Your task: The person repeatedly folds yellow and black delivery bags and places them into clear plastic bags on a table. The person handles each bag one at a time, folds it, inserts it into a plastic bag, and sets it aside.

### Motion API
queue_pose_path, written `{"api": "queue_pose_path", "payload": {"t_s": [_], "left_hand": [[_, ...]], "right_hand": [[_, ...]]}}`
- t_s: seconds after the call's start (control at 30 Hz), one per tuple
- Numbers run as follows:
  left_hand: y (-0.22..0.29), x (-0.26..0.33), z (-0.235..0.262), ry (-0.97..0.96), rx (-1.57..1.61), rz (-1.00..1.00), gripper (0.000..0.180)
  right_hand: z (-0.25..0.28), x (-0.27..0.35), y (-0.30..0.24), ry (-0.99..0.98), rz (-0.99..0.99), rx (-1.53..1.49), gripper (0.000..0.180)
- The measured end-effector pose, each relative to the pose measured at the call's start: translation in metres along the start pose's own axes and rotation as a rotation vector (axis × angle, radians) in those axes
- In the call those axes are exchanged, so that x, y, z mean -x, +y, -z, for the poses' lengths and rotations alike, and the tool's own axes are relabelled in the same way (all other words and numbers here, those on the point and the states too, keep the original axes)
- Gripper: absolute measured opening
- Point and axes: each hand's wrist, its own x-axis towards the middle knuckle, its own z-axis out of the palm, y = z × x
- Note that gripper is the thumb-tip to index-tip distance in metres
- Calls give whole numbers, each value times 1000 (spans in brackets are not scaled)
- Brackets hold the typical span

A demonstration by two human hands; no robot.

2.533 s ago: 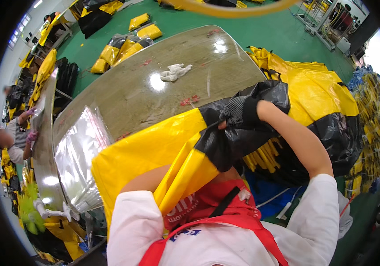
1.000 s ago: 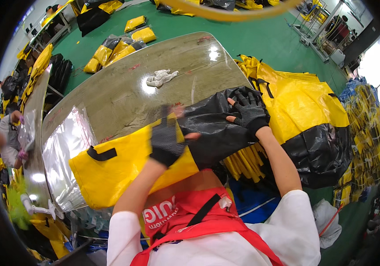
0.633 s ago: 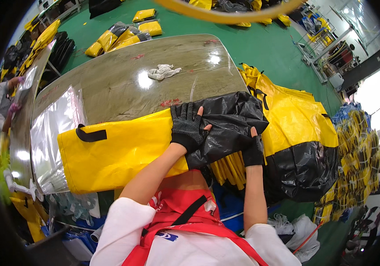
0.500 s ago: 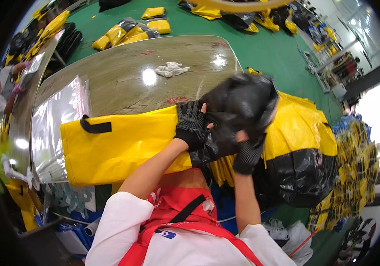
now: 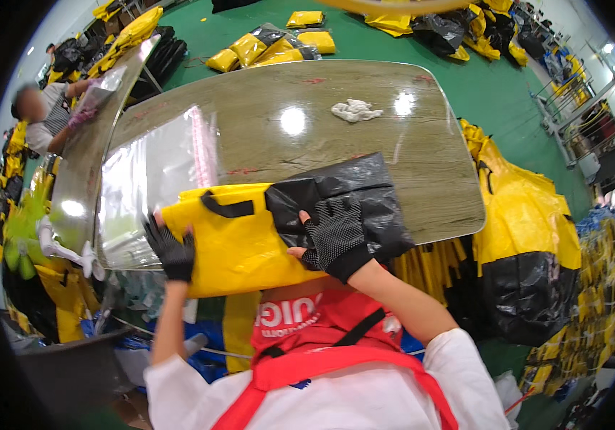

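Observation:
A folded bag (image 5: 239, 247) of glossy yellow and black material lies across the near side of the table. A short black strap crosses its yellow part, and the black end points right. My right hand (image 5: 337, 236), in a black dotted fingerless glove, rests flat on the black part with fingers spread. At the yellow left edge is my left hand (image 5: 171, 247), gloved alike, thumb and fingers apart. Just beyond that hand, a stack of clear plastic bags (image 5: 149, 168) lies on the table.
A crumpled white cloth (image 5: 356, 110) sits on the wood-grain table (image 5: 271, 93). Right of the table hangs a large yellow-and-black bag (image 5: 526, 229). Wrapped yellow packs (image 5: 264, 46) lie on the green floor. A co-worker (image 5: 53, 118) stands at another table on the left.
The bag's black end, bunched up under my hands before, now lies flat toward the right. My left hand has moved to the yellow left edge; my right hand has come down onto the black part.

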Motion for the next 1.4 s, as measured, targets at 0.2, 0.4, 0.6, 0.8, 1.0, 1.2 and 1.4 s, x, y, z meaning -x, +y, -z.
{"api": "queue_pose_path", "payload": {"t_s": [0.2, 0.4, 0.6, 0.8, 1.0, 1.2, 1.4], "left_hand": [[-18, 110, 16, -165, 585, 489, 66], [-8, 44, 87, -725, 1732, 1253, 55], [153, -12, 69, -758, 1806, 825, 47], [352, -35, -36, -680, 1023, 92, 72], [325, -86, -65, -299, 327, -874, 52], [324, -85, -76, -580, 61, -829, 53], [284, -114, -131, -872, 579, -950, 59]], "right_hand": [[-67, -32, 0, 272, 170, -260, 74], [-77, -27, -14, 208, 67, -5, 62], [-99, -22, -19, 377, 49, -39, 56], [-96, 1, -18, 470, 58, -258, 38], [-103, 93, -3, 505, -184, -1727, 21], [3, 117, 75, 729, 207, -206, 37], [-43, 87, 169, 568, 376, -253, 60]]}}
